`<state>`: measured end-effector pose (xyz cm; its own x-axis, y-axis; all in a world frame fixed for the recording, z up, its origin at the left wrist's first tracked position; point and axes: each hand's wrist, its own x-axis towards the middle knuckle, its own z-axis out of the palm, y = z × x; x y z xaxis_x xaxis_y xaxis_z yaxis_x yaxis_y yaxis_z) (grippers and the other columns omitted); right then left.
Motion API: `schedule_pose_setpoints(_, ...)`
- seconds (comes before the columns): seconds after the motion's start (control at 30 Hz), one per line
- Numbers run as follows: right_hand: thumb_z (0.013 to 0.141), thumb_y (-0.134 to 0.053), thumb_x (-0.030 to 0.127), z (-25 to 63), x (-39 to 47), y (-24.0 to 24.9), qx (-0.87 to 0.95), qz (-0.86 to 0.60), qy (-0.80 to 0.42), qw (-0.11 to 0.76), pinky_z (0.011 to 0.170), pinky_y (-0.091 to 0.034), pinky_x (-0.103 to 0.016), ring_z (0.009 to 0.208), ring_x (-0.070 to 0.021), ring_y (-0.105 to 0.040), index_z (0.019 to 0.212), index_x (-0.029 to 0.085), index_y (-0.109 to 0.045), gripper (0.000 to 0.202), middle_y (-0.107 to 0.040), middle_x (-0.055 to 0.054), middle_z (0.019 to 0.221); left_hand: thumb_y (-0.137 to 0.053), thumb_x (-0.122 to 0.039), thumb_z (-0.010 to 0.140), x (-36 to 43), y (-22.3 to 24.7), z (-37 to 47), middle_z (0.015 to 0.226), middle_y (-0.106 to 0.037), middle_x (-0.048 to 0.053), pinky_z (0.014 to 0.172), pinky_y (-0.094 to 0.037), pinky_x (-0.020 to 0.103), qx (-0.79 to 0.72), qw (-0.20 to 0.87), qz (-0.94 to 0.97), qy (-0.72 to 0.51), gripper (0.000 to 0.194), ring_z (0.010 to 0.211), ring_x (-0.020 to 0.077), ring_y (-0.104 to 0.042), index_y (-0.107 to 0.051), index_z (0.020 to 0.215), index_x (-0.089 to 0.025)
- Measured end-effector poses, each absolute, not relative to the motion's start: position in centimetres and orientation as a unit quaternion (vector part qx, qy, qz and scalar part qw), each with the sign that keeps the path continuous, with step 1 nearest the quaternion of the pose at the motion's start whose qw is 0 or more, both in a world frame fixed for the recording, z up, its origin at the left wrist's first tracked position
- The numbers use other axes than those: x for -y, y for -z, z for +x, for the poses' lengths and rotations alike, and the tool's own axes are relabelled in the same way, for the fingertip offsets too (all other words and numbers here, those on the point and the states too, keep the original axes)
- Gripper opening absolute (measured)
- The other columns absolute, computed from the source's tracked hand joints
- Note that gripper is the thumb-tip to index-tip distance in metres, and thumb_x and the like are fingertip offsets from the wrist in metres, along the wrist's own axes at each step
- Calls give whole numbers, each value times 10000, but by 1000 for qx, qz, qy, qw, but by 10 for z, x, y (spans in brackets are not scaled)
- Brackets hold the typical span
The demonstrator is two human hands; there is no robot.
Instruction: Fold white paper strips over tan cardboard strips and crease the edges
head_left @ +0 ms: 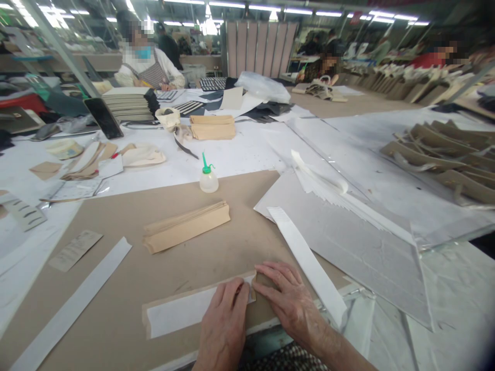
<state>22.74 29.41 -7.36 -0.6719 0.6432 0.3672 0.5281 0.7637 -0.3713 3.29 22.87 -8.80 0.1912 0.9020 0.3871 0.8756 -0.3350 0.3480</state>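
A white strip point(178, 315) lies on a slightly larger tan piece point(144, 315) near the front edge of the brown board. Over its right part rests my left hand point(226, 322), fingers bent and close together, pressing on the strip; what is under the fingertips is hidden. At the right end of the strip, my right hand point(288, 299) touches the tan edge with its fingertips, its fingers partly spread. Behind the hands lies a stack of tan strips point(187, 226). A long white strip point(77, 304) lies at the left.
A clear bottle with a green nozzle point(209, 180) stands at the board's back edge. White strips point(309, 263) and a grey sheet point(359, 252) lie at the right. A phone point(103, 118) leans on a stack at the back left. A person in an apron point(149, 67) works across the table.
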Motion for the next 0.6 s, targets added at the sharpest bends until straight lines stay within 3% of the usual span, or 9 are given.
schedule_pose_setpoints(0.2, 934, -439, 25, 227, -295, 70, 883, -345, -168, 270, 1039, -476, -495, 1358, -275, -433, 1181, 300, -709, 458, -466, -71, 1485, -421, -35, 929, -231, 87, 33, 1143, -610, 99, 836, -570, 315, -577, 0, 768, -280, 385, 973, 213, -584, -576, 1263, -147)
schedule_pose_setpoints(0.33, 969, -424, 51, 225, -295, 70, 841, -394, -197, 314, 1059, -487, -464, 1325, -250, -481, 1149, 217, -689, 361, -522, -120, 1410, -429, -44, 927, -229, 92, 32, 1153, -599, 111, 832, -575, 325, -573, -4, 774, -269, 397, 967, 215, -577, -577, 1282, -139)
schedule_pose_setpoints(0.6, 961, -421, 41, 219, -297, 69, 869, -385, -145, 275, 1018, -519, -490, 1300, -266, -503, 1171, 216, -677, 375, -569, -121, 1367, -427, -47, 921, -229, 96, 32, 1159, -596, 112, 864, -567, 330, -578, 9, 772, -265, 420, 989, 217, -571, -568, 1307, -136)
